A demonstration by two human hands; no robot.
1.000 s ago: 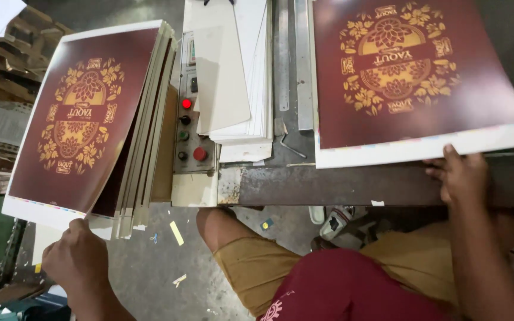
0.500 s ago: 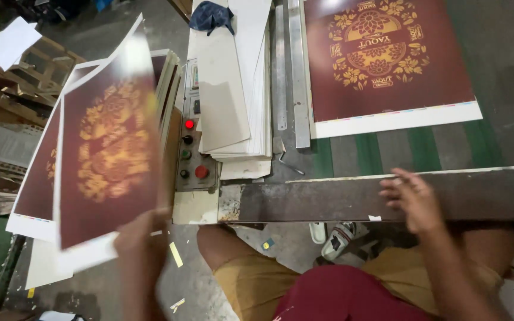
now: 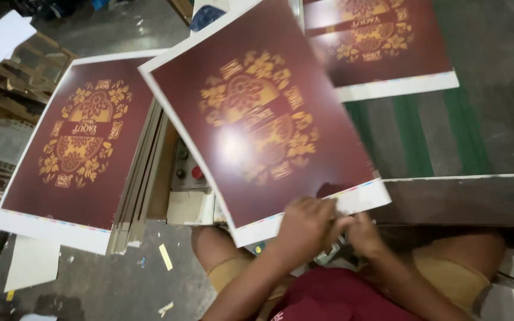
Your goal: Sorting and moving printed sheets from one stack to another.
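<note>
Left hand (image 3: 301, 229): closed in a grip on the white bottom margin of the printed sheet (image 3: 263, 128), fingers curled over its near edge.
Right hand (image 3: 361, 233): just beside the left, pinching the same margin near the sheet's lower right corner; how tightly the grip is shut cannot be told, since it is partly hidden by the left hand.
Printed sheet: maroon with a gold floral emblem, held tilted and blurred above the near edge of the desk (image 3: 447, 196), over the control panel (image 3: 188, 172).
Stack of sheets (image 3: 81, 148): the same print, seen off the desk's left end, leaning on edge.
Far sheet (image 3: 388, 47): laid flat at the far edge of the desk, partly covered by the held sheet.
Floor (image 3: 108, 279): paper scraps are seen below the stack.
</note>
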